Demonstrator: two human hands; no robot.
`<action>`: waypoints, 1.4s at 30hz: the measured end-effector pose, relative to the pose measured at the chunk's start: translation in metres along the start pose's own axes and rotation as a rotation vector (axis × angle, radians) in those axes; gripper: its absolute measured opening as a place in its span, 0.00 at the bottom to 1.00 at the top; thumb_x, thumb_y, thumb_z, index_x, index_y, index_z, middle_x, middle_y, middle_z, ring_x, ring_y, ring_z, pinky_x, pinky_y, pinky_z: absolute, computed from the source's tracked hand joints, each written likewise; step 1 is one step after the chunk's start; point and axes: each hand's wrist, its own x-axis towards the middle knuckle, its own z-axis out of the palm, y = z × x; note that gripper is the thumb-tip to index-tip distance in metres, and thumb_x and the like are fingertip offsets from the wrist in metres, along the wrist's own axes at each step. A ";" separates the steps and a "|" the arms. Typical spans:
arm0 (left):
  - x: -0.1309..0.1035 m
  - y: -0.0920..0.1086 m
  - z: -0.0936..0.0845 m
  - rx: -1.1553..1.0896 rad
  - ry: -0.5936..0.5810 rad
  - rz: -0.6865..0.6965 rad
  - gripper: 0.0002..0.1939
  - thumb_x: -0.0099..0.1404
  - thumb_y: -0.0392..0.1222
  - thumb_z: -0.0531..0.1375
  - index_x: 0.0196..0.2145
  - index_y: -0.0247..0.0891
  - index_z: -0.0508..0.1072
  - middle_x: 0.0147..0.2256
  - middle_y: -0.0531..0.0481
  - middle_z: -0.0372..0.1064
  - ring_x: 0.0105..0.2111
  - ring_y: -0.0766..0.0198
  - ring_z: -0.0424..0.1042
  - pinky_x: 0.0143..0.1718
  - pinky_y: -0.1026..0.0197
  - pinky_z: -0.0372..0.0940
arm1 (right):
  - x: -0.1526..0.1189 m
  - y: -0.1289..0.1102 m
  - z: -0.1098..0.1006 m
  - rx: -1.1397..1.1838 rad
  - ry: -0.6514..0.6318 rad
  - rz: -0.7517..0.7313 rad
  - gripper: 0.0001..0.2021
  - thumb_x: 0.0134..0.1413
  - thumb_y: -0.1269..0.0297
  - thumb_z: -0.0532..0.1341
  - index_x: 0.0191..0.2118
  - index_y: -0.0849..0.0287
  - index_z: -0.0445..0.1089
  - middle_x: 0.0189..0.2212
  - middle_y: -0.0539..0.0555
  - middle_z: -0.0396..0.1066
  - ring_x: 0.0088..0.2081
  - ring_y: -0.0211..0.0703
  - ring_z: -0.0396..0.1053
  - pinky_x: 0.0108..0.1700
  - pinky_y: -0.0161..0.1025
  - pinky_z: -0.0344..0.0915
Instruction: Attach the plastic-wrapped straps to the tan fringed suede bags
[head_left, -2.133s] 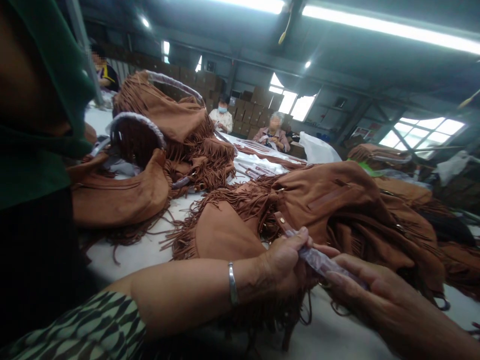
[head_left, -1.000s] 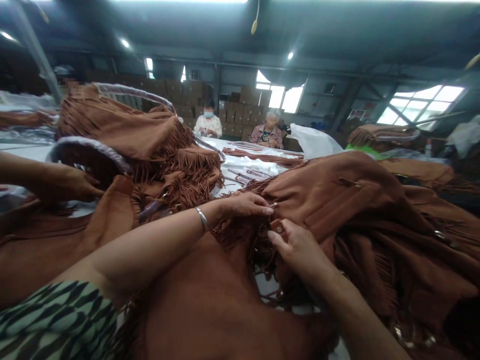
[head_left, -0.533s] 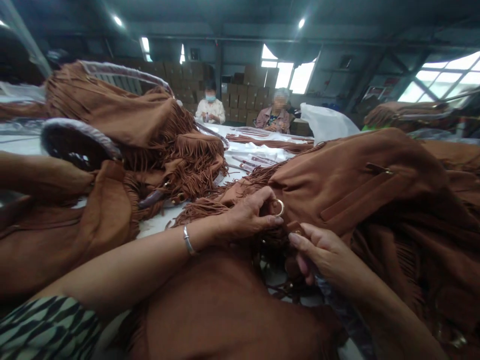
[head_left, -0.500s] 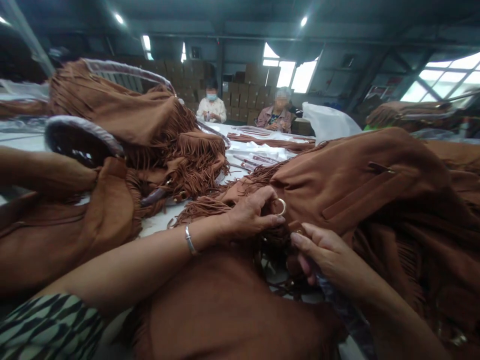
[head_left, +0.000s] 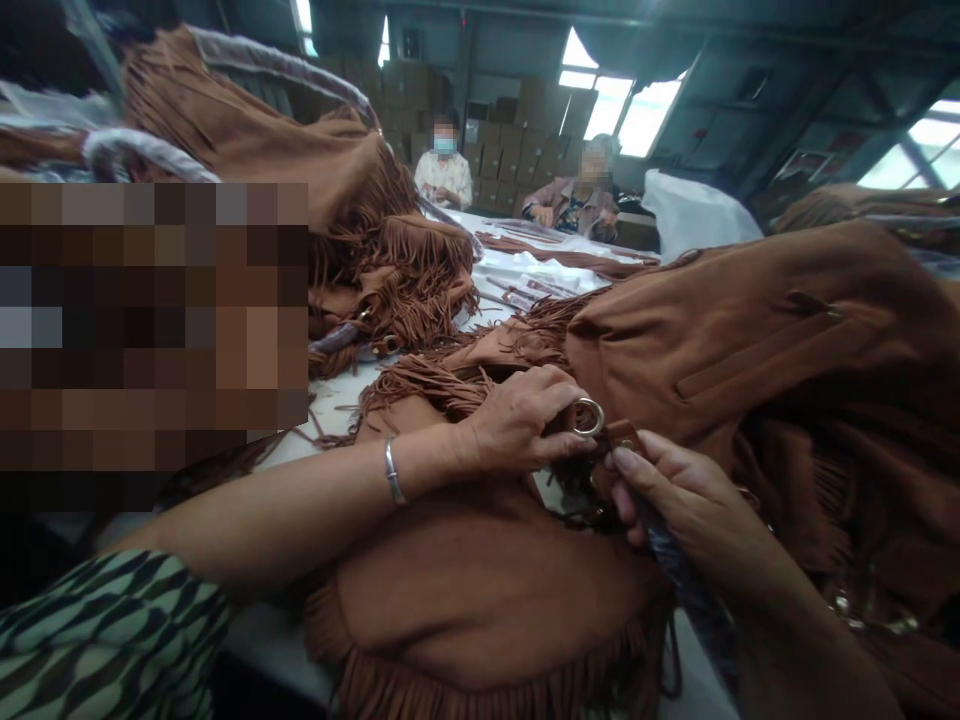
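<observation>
My left hand [head_left: 525,420], with a silver bracelet at the wrist, pinches a gold metal ring [head_left: 600,420] on a brown fringed bag [head_left: 487,590]. The bag lies in front of me, its fringe hanging toward the near side. Just right of the ring, my right hand [head_left: 679,485] grips the end of a strap wrapped in clear plastic [head_left: 697,600]. A small brown leather tab [head_left: 621,432] sticks out above my right thumb, close to the ring but whether it touches cannot be made out. My fingers partly hide the strap end.
Another brown bag with a zip [head_left: 750,330] is heaped at the right. More fringed bags [head_left: 300,170] are piled at back left. Two people [head_left: 442,180] sit across the white table, near white plastic [head_left: 694,225]. Pixelation covers the left side.
The view has shifted, so the bags sit higher in it. The ring now faces me more openly. Both hands keep their grips. The co-worker at the back right has moved an arm outward.
</observation>
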 end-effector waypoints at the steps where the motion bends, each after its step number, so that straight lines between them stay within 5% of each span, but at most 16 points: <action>1: -0.001 -0.001 0.002 0.007 -0.010 0.007 0.18 0.63 0.52 0.56 0.40 0.34 0.68 0.42 0.42 0.66 0.43 0.57 0.64 0.46 0.55 0.61 | 0.000 0.000 0.000 0.004 0.005 0.012 0.17 0.56 0.48 0.56 0.32 0.58 0.62 0.17 0.45 0.63 0.15 0.30 0.60 0.16 0.27 0.53; 9: -0.003 -0.009 -0.005 -0.082 -0.098 0.112 0.20 0.64 0.47 0.53 0.49 0.30 0.61 0.46 0.37 0.64 0.47 0.55 0.63 0.50 0.51 0.59 | 0.004 0.003 0.001 0.060 0.039 0.056 0.19 0.49 0.45 0.61 0.29 0.58 0.64 0.15 0.45 0.62 0.13 0.29 0.57 0.13 0.26 0.52; 14: -0.002 -0.017 -0.001 -0.115 -0.095 0.186 0.17 0.65 0.47 0.54 0.47 0.32 0.65 0.46 0.38 0.66 0.47 0.56 0.64 0.49 0.54 0.60 | 0.006 0.003 0.008 0.219 0.138 0.088 0.16 0.46 0.50 0.65 0.29 0.58 0.66 0.14 0.44 0.59 0.12 0.29 0.54 0.12 0.26 0.49; 22: -0.005 -0.015 0.003 -0.147 -0.045 0.211 0.15 0.64 0.47 0.57 0.42 0.32 0.69 0.45 0.39 0.68 0.46 0.57 0.67 0.49 0.56 0.61 | 0.009 0.002 0.022 0.347 0.187 -0.022 0.12 0.47 0.60 0.67 0.24 0.59 0.65 0.12 0.43 0.55 0.13 0.27 0.51 0.13 0.26 0.48; 27: -0.004 -0.011 -0.004 -0.207 -0.086 0.186 0.20 0.62 0.44 0.59 0.50 0.33 0.65 0.43 0.42 0.68 0.44 0.59 0.67 0.47 0.58 0.61 | 0.012 0.001 0.028 0.462 0.137 -0.047 0.11 0.48 0.60 0.66 0.25 0.58 0.64 0.11 0.41 0.51 0.12 0.27 0.47 0.13 0.27 0.48; 32: -0.004 -0.011 -0.007 -0.245 -0.090 0.171 0.20 0.61 0.44 0.60 0.49 0.31 0.66 0.36 0.45 0.68 0.37 0.63 0.67 0.41 0.63 0.62 | 0.017 0.001 0.036 0.487 0.258 -0.160 0.11 0.50 0.61 0.65 0.26 0.59 0.63 0.10 0.41 0.54 0.11 0.28 0.49 0.13 0.28 0.49; 38: -0.006 -0.007 -0.012 -0.209 -0.107 0.049 0.16 0.59 0.47 0.62 0.39 0.32 0.68 0.32 0.48 0.68 0.32 0.65 0.67 0.33 0.65 0.61 | 0.024 -0.008 0.031 0.611 0.054 -0.002 0.15 0.48 0.59 0.66 0.24 0.58 0.60 0.09 0.39 0.51 0.09 0.27 0.48 0.13 0.27 0.49; 42: -0.007 -0.008 -0.017 -0.160 -0.124 0.096 0.15 0.60 0.47 0.60 0.38 0.31 0.69 0.34 0.45 0.69 0.34 0.63 0.67 0.36 0.64 0.61 | 0.030 -0.022 0.019 0.558 -0.092 0.120 0.15 0.45 0.60 0.68 0.24 0.59 0.60 0.08 0.38 0.50 0.09 0.26 0.46 0.12 0.26 0.47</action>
